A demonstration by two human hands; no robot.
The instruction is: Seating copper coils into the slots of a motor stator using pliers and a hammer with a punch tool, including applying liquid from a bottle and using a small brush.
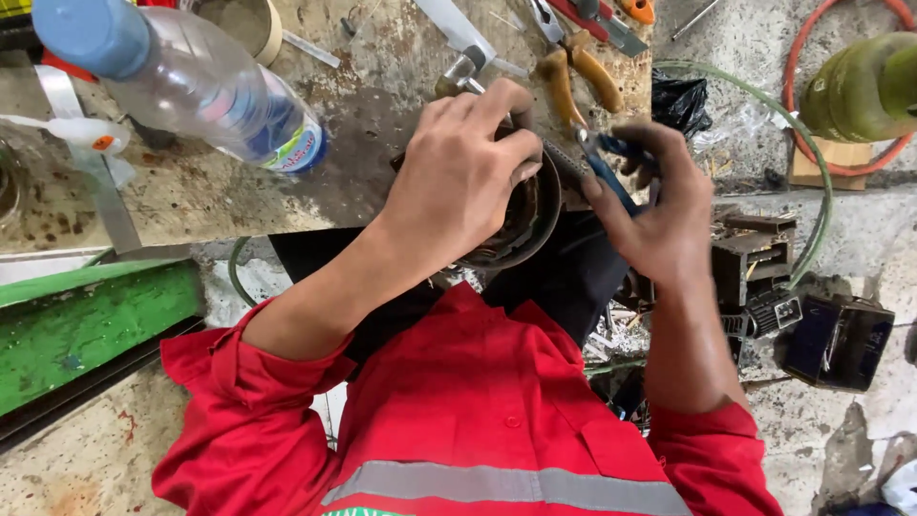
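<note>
Worktop (191,201) is stained, pitted metal, cluttered, with rough concrete floor (860,239) below and a green panel (76,325) at the left. Red hose loop (812,115) and a green cylinder (864,86) sit on the floor at the right. Plastic water bottle (191,81) lies on the worktop, well apart from the work. Round dark metal housing (535,225) hangs at the worktop edge, over the lap. Left hand (463,177) is clamped over its top, fingers curled round the rim. Looks heavy, rigid and probably greasy, so best held by the rim. Right hand (669,215) has its grip closed on blue-handled pliers (607,167), nose at the housing's edge. Yellow-handled pliers (578,72) lie just beyond.
</note>
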